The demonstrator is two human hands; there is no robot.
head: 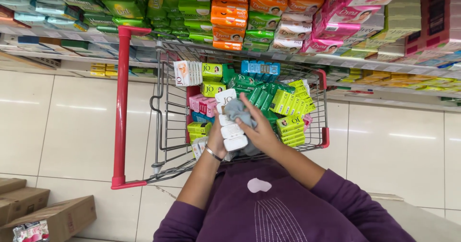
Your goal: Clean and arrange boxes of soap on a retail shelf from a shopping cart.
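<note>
While a short stack of white soap boxes (229, 126) is held upright over the shopping cart (163, 126), it is cupped from below by the left hand (217, 141). A grey cloth (238, 111) is pinched against its top by the right hand (259, 129), fingers curled closed. Judged light, stiff and rather slippery, the stack is best clasped at both ends.

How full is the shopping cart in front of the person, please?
Partly full. The cart holds stacked soap boxes in its far half, while bare wire floor shows nearer the red handle. The left hand holds a stack of white boxes.
</note>
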